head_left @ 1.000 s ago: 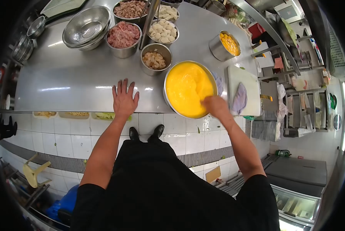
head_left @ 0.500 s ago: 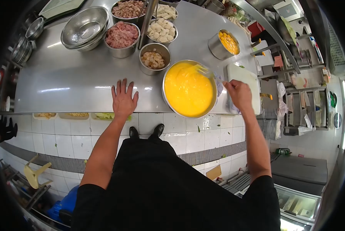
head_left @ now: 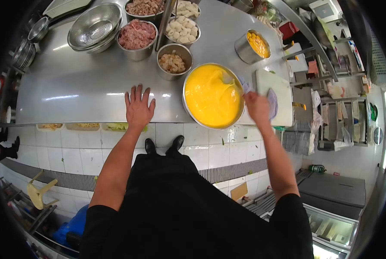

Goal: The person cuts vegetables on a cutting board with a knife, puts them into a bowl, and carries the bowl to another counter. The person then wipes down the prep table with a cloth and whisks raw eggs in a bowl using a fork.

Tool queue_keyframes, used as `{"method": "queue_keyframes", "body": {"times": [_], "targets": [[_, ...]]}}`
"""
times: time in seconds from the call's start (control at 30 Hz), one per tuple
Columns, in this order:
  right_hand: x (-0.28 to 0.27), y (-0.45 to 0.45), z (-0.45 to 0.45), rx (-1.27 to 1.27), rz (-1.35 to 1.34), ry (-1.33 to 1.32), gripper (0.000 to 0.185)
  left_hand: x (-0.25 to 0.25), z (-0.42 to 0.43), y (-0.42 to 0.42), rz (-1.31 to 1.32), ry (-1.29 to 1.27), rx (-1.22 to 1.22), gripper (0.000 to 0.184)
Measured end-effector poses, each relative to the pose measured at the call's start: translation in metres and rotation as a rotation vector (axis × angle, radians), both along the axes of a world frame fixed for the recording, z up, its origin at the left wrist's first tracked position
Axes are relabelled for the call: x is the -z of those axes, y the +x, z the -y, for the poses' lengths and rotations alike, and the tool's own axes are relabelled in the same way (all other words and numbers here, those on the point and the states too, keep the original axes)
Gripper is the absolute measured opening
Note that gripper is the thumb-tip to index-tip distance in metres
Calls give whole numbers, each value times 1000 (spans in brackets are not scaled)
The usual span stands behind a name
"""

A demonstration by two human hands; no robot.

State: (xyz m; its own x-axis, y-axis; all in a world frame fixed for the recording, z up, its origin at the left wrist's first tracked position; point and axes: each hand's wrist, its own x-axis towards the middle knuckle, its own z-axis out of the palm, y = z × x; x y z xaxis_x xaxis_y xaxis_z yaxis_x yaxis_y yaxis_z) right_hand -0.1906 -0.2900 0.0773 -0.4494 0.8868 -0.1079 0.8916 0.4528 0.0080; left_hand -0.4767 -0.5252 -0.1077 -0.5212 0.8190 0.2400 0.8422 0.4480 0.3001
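Note:
A wide metal bowl (head_left: 184, 100) full of beaten yellow egg (head_left: 208, 99) sits at the front edge of the steel counter. My right hand (head_left: 257, 106) is closed around the handle of what looks like a whisk (head_left: 227, 79), its head dipped in the egg near the bowl's right side. Motion blurs that hand slightly. Left of the bowl, my left hand (head_left: 139, 108) lies flat on the counter with fingers spread, holding nothing. Behind the bowl stands a small metal pot (head_left: 167, 74) of pale brownish pieces.
Minced meat (head_left: 137, 34) and pale round slices (head_left: 182, 30) fill metal pots at the back. Stacked metal bowls (head_left: 94, 26) stand back left. At right are a pot of egg yolks (head_left: 247, 48) and a white cutting board (head_left: 283, 97) with a purple cloth (head_left: 272, 103).
My right hand has moved left toward the bowl, and the whisk head has sunk deeper into the egg. More of the purple cloth shows on the board. My left hand stays flat.

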Motion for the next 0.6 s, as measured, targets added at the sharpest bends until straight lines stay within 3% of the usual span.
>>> {"method": "queue_keyframes", "body": {"times": [0.03,0.1,0.3,0.33,0.43,0.47,0.5,0.6], "targets": [[-1,-7,9,-8,-7,11,30,2,0,0,-3,8,-7,50],[1,-14,35,-300,258,-358,31,4,-1,-7,-9,14,-19,49],[-95,-6,12,-216,-26,9,31,4,0,-2,1,-14,-17,50],[-102,-10,12,-96,30,-5,29,4,1,-2,2,-12,-15,50],[-11,32,-10,-232,217,145,27,4,1,-4,0,-11,-10,50],[32,45,-17,-418,462,30,27,4,1,-3,-8,-11,-7,50],[0,14,24,-416,426,-149,29,4,1,-2,-8,-10,-7,50],[-1,25,-1,-232,199,-241,32,6,6,0,19,-23,7,50]]}}
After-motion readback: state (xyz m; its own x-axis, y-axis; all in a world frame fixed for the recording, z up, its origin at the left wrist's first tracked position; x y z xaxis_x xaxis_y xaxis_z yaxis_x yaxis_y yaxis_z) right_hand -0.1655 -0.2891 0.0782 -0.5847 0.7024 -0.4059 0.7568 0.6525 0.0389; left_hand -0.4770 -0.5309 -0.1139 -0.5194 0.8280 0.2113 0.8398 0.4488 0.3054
